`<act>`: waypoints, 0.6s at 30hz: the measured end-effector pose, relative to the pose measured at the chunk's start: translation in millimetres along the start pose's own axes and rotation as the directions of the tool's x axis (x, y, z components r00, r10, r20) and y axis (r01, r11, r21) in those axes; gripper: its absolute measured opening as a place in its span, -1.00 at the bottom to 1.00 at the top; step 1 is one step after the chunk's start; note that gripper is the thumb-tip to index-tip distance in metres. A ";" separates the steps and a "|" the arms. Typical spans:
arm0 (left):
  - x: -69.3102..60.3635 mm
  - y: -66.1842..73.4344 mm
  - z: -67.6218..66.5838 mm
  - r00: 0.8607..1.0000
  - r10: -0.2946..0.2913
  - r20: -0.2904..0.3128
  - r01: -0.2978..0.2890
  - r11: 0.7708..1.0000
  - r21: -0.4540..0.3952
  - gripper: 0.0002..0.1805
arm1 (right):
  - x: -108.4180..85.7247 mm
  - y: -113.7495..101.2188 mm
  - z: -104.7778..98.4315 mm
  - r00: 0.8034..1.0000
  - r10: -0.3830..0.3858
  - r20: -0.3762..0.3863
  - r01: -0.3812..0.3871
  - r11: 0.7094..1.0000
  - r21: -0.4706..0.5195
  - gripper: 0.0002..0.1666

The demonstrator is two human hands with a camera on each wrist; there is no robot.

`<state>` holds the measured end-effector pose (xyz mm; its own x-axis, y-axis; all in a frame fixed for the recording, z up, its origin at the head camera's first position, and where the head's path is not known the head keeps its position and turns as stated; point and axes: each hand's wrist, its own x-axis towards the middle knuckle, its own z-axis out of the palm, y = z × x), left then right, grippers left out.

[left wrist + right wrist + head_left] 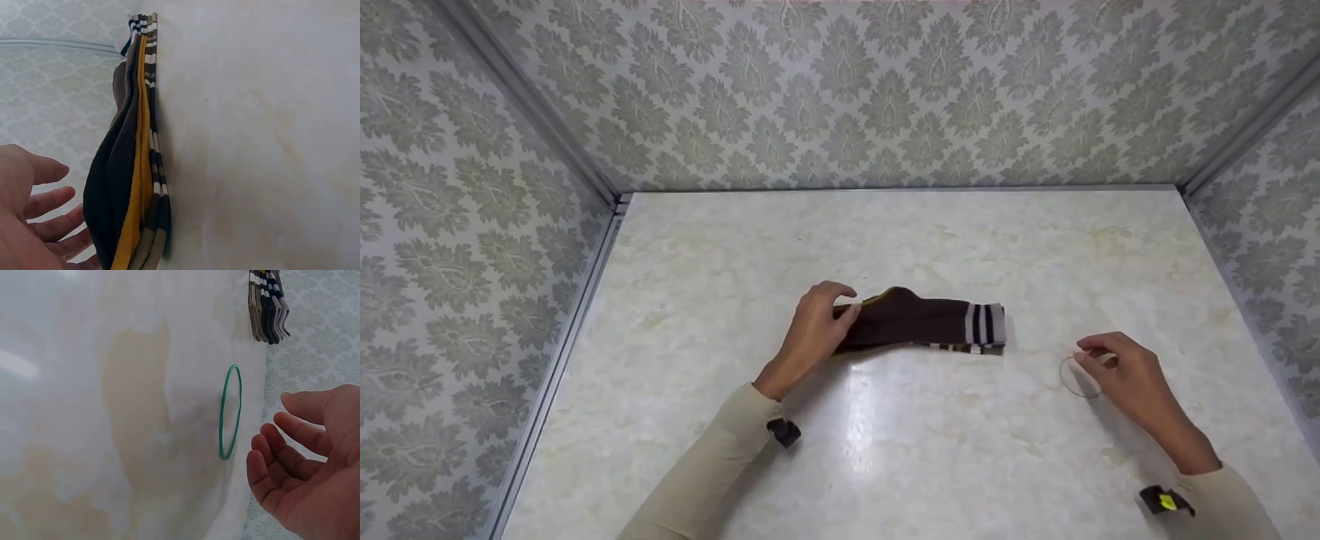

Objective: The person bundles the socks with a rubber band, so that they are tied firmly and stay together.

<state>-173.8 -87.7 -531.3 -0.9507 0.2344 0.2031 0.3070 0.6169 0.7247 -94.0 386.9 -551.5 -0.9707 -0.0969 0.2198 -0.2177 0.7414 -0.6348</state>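
Note:
A stack of socks lies on the table, dark brown on top with striped cuffs at its right end. From the side, the left wrist view shows dark, mustard-yellow and striped layers. My left hand is at the stack's left end, fingers relaxed and spread; the lower fingertips pass close behind the layers, and contact is unclear. To the right lies a thin green rubber band on the table. Beside it, my right hand hovers with loosely bent fingers, thumb and fingertips apart from the band in the right wrist view.
The pale marbled table reaches back to a wall with leaf-patterned covering. Similar panels stand on the left and right sides. Grey metal strips run along the corners.

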 end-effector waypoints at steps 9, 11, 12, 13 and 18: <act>16.9 10.2 15.8 0.996 0.035 0.087 -0.033 0.999 -0.032 -0.68 | -17.2 -0.3 2.6 0.999 -0.002 0.048 0.003 0.999 -0.037 -0.77; 20.6 13.3 20.0 0.994 0.034 0.105 -0.030 0.999 -0.039 -0.68 | -19.0 -0.5 3.8 0.998 -0.015 0.058 0.018 0.999 -0.048 -0.78; 22.6 14.5 22.4 0.993 0.034 0.112 -0.029 0.999 -0.043 -0.68 | -19.7 -0.8 4.5 0.998 -0.027 0.061 0.031 0.998 -0.059 -0.78; 24.3 15.5 24.9 0.992 0.029 0.121 -0.023 0.999 -0.046 -0.68 | -20.4 -1.1 5.3 0.997 -0.038 0.064 0.043 0.997 -0.069 -0.79; 31.0 18.3 36.6 0.987 -0.023 0.160 0.029 0.999 -0.037 -0.64 | -22.8 -1.9 10.1 0.994 -0.087 0.072 0.094 0.991 -0.100 -0.80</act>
<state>-196.1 -41.6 -535.8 -0.9380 0.3376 0.0788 0.2775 0.5948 0.7545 -72.5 381.0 -562.9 -0.9529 -0.2081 0.2205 -0.2965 0.7914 -0.5345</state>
